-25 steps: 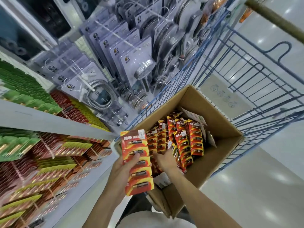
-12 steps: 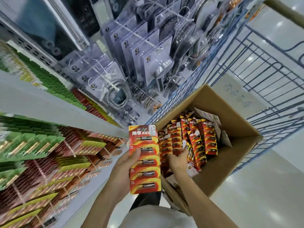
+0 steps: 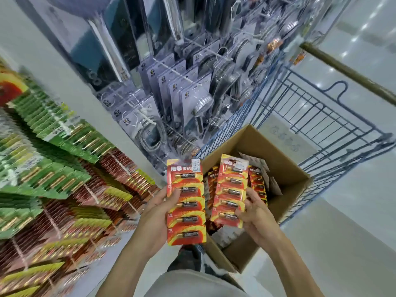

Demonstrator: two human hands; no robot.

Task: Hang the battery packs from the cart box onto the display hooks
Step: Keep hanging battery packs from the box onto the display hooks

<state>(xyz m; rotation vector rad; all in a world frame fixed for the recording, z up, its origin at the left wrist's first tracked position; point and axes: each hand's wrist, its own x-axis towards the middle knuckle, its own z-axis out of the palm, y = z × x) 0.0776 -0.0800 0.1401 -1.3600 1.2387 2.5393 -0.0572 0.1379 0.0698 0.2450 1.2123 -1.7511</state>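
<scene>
Head view: left hand (image 3: 157,213) grips a red battery strip (image 3: 186,202) by its left edge, thumb on front. Right hand (image 3: 256,213) pinches a second strip (image 3: 231,190) just above the cardboard box (image 3: 285,166) in the blue cart (image 3: 334,116); more packs (image 3: 257,183) lie inside.

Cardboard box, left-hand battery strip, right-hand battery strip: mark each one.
cardboard box (image 3: 287,168): head view, bare inner wall on the far side.
left-hand battery strip (image 3: 186,203): head view, middle cell of the strip.
right-hand battery strip (image 3: 230,190): head view, middle of the strip's front.
</scene>
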